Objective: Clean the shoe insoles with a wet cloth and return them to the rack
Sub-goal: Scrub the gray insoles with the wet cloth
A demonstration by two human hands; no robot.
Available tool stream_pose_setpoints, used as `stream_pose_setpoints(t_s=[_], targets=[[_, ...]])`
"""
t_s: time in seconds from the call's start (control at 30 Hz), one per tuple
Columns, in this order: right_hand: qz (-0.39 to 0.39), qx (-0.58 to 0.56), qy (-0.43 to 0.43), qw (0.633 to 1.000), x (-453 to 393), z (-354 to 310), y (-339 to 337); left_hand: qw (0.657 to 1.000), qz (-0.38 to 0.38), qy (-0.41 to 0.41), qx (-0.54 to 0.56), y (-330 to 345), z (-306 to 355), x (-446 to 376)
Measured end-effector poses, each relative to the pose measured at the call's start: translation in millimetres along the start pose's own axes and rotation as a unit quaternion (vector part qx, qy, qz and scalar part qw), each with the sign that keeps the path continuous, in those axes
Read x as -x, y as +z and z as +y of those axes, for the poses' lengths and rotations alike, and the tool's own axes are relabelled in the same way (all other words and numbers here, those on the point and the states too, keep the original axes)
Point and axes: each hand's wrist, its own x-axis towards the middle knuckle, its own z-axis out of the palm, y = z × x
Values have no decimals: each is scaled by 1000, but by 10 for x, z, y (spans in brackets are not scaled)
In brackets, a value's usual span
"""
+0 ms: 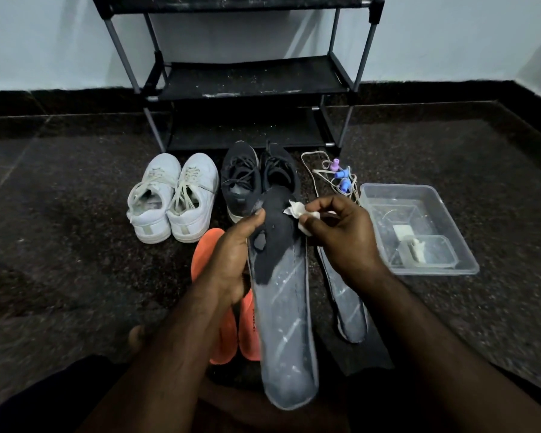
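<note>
Above the lap: grey insole (pixel 286 307), long axis running away from the body, gripped at its far end by left hand (pixel 231 260); right hand (pixel 341 235) alongside, fingers (pixel 322 204) pinching what looks like a wet cloth (pixel 295 210) against the toe.

Dark speckled floor (pixel 75 214), pale wall (pixel 44 35) w/ black skirting behind, white sneakers (pixel 172 198) side by side (laces loose), black sneakers (pixel 256 179) just right of them, cord w/ purple and blue clips (pixel 339 176) near clear plastic tub (pixel 456 214).
</note>
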Motion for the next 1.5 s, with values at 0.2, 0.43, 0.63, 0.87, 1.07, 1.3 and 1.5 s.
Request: stream_pose_setpoints(t_s=[0.2,0.43,0.63,0.87,1.07,1.3,1.5], targets=[[88,-4,-12,996,-160,24,56,998,-50,-44,-19,-4,-43,101],[-21,429,-173,886,-120,17,64,998,28,4,-54,14,-139,75],[-120,381,-146,905,227,24,182,999,40,-15,-21,7,-110,71],[-35,390,-127,911,36,6,198,999,38,-15,9,41,-107,85],[-101,395,-185,894,223,2,247,999,34,-24,5,23,-116,63],[-98,381,-207,896,223,4,308,999,37,-36,13,-10,-137,34],[-47,389,-195,899,103,15,203,999,25,-25,4,-4,-134,42]])
